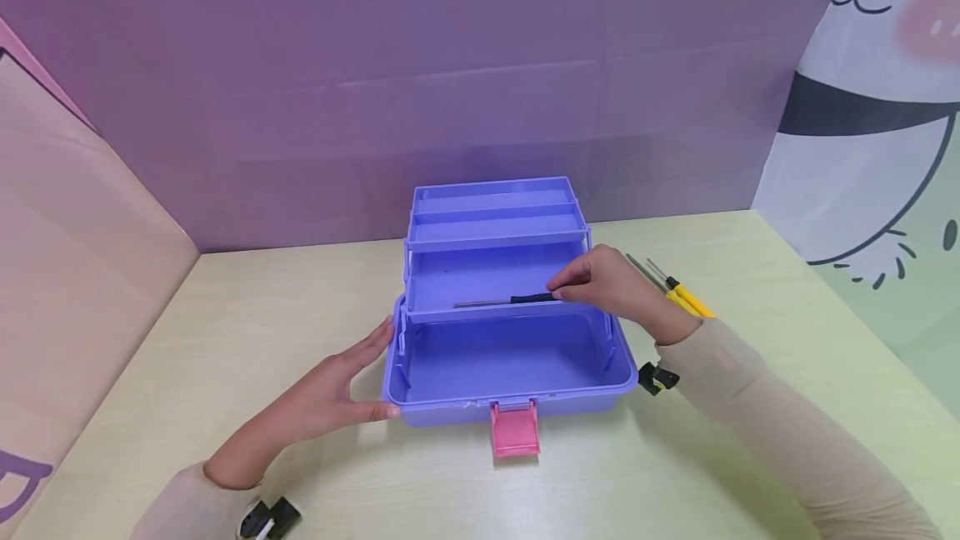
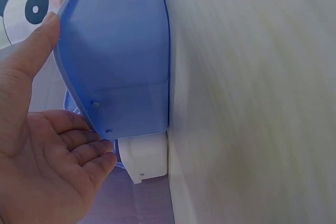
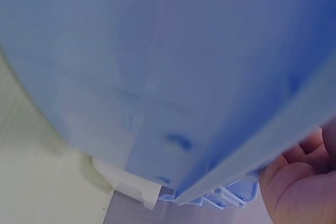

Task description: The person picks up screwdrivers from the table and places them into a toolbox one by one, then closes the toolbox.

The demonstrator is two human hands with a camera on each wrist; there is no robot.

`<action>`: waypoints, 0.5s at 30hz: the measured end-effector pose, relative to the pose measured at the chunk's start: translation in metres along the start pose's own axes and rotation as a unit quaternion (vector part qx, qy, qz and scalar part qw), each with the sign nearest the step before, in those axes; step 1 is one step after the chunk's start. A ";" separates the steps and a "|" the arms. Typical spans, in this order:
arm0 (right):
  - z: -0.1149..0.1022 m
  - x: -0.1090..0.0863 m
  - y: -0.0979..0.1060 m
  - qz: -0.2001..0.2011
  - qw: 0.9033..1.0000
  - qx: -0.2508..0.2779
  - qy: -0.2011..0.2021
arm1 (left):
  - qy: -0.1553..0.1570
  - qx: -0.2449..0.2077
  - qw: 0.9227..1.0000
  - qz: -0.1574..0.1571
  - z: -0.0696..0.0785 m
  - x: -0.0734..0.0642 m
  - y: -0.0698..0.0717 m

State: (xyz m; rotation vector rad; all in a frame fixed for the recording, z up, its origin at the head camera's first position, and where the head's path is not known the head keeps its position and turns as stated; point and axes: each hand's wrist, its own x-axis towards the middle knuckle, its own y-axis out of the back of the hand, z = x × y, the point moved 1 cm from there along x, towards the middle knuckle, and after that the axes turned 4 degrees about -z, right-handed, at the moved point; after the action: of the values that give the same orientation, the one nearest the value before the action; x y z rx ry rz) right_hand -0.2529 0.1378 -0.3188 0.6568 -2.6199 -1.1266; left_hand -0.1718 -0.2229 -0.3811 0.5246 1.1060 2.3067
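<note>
Head view, my right hand point(image 1: 611, 283) pinching a black-handled screwdriver point(image 1: 531, 298) at the purple toolbox's point(image 1: 450, 414) lower tray point(image 1: 487, 273), my left hand point(image 1: 330, 394) spread wide against its left rim, two yellow-handled screwdrivers point(image 1: 698, 302) lying right on the bench point(image 1: 315, 298).

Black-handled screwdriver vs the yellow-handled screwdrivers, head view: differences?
Grip: the right hand pinches the black-handled screwdriver; no hand holds the yellow-handled screwdrivers.
Place: black-handled screwdriver at the lower tray, yellow-handled screwdrivers on the table.
Pose: black-handled screwdriver nearly horizontal in frame, yellow-handled screwdrivers diagonal.
Shared: slim shafts.
</note>
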 end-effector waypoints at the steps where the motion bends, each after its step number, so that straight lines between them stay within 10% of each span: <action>1: 0.000 0.000 0.000 0.000 1.000 -0.001 0.000 | 0.000 0.001 1.000 0.000 0.000 0.000 0.000; 15: 0.014 -0.003 0.002 0.016 0.998 0.067 0.002 | -0.004 0.004 1.000 0.002 0.000 0.003 0.000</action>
State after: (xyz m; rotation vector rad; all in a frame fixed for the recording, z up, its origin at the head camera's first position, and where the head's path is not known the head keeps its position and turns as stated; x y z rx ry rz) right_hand -0.2561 0.1489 -0.3274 0.6408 -2.7106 -0.9447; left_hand -0.1741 -0.2215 -0.3811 0.5402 1.1127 2.3024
